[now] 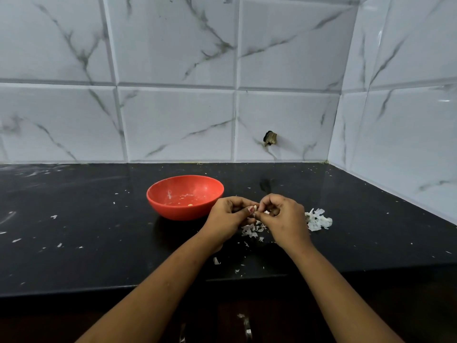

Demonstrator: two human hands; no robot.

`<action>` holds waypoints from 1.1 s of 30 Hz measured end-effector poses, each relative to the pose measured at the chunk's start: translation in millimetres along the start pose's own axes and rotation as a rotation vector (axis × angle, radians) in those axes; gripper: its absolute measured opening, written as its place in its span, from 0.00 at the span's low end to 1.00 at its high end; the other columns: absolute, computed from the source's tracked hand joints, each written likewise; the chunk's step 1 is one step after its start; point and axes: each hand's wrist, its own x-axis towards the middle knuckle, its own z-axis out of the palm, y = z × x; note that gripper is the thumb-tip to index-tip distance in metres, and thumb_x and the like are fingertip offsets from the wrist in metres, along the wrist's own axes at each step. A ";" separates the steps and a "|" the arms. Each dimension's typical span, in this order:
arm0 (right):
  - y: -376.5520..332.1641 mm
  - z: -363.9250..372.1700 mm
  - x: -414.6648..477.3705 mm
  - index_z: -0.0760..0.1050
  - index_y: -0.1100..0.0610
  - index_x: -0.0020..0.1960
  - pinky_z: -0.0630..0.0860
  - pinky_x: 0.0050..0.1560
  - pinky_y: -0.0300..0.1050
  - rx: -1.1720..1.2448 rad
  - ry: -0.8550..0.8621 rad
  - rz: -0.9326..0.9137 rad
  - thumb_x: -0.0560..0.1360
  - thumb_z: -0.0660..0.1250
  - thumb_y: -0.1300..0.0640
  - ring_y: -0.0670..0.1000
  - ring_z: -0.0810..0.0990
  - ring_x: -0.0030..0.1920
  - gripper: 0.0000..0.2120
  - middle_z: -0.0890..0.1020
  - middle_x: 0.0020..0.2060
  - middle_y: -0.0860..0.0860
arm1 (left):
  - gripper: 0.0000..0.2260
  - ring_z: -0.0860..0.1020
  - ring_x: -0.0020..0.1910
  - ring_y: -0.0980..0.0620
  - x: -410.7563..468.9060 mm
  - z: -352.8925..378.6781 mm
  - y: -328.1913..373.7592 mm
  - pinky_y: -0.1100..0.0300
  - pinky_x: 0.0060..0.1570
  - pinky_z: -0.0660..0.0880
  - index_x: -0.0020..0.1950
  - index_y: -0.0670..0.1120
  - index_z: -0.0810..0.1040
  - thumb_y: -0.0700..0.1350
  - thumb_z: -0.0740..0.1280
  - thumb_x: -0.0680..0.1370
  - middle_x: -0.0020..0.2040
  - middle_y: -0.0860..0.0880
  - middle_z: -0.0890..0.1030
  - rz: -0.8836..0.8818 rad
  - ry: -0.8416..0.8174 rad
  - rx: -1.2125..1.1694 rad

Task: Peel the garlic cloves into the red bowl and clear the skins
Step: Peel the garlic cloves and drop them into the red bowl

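Pinching a clove (252, 209) between them, the left hand (228, 217) and right hand (283, 216) hover above skins (251, 229) on the counter (99, 226), just right of the bowl (185, 209); a skin pile (318, 221) lies further right.

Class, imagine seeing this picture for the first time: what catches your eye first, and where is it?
The red bowl stands out on the black counter, near mid-frame. Just right of it, the left hand and right hand pinch a garlic clove between them. White skins lie heaped right of the right hand.
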 end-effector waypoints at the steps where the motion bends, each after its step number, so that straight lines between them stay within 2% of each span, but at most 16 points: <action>1: -0.4 -0.2 -0.2 0.74 0.47 0.31 0.76 0.33 0.47 0.013 0.003 0.003 0.67 0.76 0.59 0.43 0.73 0.26 0.14 0.78 0.28 0.38 | 0.07 0.80 0.33 0.59 0.4 -0.3 -0.5 0.69 0.35 0.75 0.49 0.39 0.80 0.34 0.63 0.79 0.37 0.47 0.82 -0.002 -0.003 -0.007; 5: -1.7 -0.8 -0.5 0.76 0.47 0.38 0.80 0.36 0.51 0.085 0.002 0.008 0.67 0.76 0.61 0.48 0.78 0.29 0.11 0.82 0.33 0.42 | 0.08 0.81 0.36 0.58 2.7 -0.5 -2.1 0.68 0.40 0.78 0.53 0.36 0.79 0.33 0.61 0.80 0.41 0.44 0.82 -0.009 -0.023 -0.034; 8: -1.5 -1.1 -0.4 0.77 0.47 0.39 0.81 0.37 0.52 0.084 -0.004 0.002 0.67 0.76 0.61 0.45 0.79 0.29 0.12 0.82 0.33 0.43 | 0.09 0.81 0.37 0.57 2.8 0.0 -1.7 0.68 0.43 0.78 0.53 0.37 0.79 0.32 0.60 0.80 0.42 0.44 0.82 -0.008 -0.032 -0.036; 10: -1.3 -1.1 -0.4 0.77 0.47 0.38 0.80 0.36 0.49 0.093 0.001 0.004 0.67 0.76 0.61 0.43 0.78 0.28 0.12 0.82 0.33 0.42 | 0.10 0.82 0.38 0.58 2.3 0.0 -1.5 0.68 0.43 0.78 0.53 0.37 0.80 0.32 0.59 0.80 0.42 0.45 0.82 -0.010 -0.038 -0.034; 12: -1.9 -1.1 -0.9 0.77 0.48 0.35 0.76 0.33 0.42 0.088 0.014 -0.008 0.67 0.77 0.61 0.42 0.76 0.27 0.12 0.80 0.30 0.39 | 0.10 0.82 0.39 0.57 2.2 -0.7 -2.2 0.68 0.44 0.79 0.56 0.35 0.79 0.32 0.59 0.80 0.44 0.44 0.83 -0.006 -0.041 -0.037; 14: -2.5 -1.1 -1.2 0.77 0.48 0.35 0.75 0.32 0.41 0.087 0.024 -0.017 0.67 0.77 0.61 0.43 0.76 0.27 0.11 0.80 0.30 0.39 | 0.10 0.82 0.39 0.57 1.8 -1.2 -2.4 0.68 0.42 0.78 0.58 0.34 0.78 0.32 0.60 0.80 0.44 0.43 0.83 -0.009 -0.041 -0.048; 17: -2.3 -1.2 -0.7 0.78 0.49 0.39 0.80 0.37 0.48 0.132 0.016 0.003 0.67 0.77 0.63 0.49 0.81 0.32 0.11 0.82 0.32 0.46 | 0.11 0.81 0.35 0.59 1.0 -0.5 -1.3 0.71 0.34 0.76 0.59 0.34 0.77 0.32 0.59 0.80 0.42 0.44 0.81 -0.036 -0.037 -0.062; 20: -2.2 -1.2 0.7 0.78 0.49 0.37 0.79 0.36 0.42 0.125 0.004 -0.006 0.66 0.77 0.64 0.45 0.80 0.31 0.12 0.82 0.32 0.47 | 0.11 0.81 0.36 0.59 1.5 -0.2 -1.8 0.71 0.36 0.76 0.59 0.34 0.77 0.32 0.59 0.80 0.42 0.45 0.81 -0.043 -0.049 -0.059; 23: -3.2 -1.2 0.5 0.77 0.50 0.33 0.72 0.33 0.32 0.102 0.004 -0.024 0.66 0.77 0.63 0.41 0.76 0.29 0.12 0.81 0.31 0.45 | 0.11 0.82 0.38 0.59 1.5 -1.4 -2.0 0.71 0.37 0.76 0.59 0.35 0.78 0.32 0.59 0.80 0.43 0.46 0.83 -0.035 -0.063 -0.055; 28: -2.4 -0.9 1.2 0.78 0.50 0.37 0.78 0.36 0.41 0.137 0.002 0.031 0.66 0.77 0.62 0.50 0.80 0.33 0.10 0.82 0.34 0.49 | 0.11 0.82 0.41 0.57 3.1 -2.1 -3.8 0.69 0.42 0.78 0.59 0.35 0.78 0.32 0.59 0.80 0.45 0.45 0.83 -0.025 -0.065 -0.059; 33: -2.0 -1.2 1.6 0.77 0.51 0.35 0.75 0.34 0.36 0.126 -0.003 0.035 0.66 0.77 0.63 0.43 0.77 0.29 0.12 0.81 0.31 0.49 | 0.11 0.82 0.41 0.57 2.6 -2.8 -3.4 0.68 0.43 0.78 0.58 0.36 0.79 0.32 0.59 0.80 0.45 0.45 0.83 -0.029 -0.077 -0.047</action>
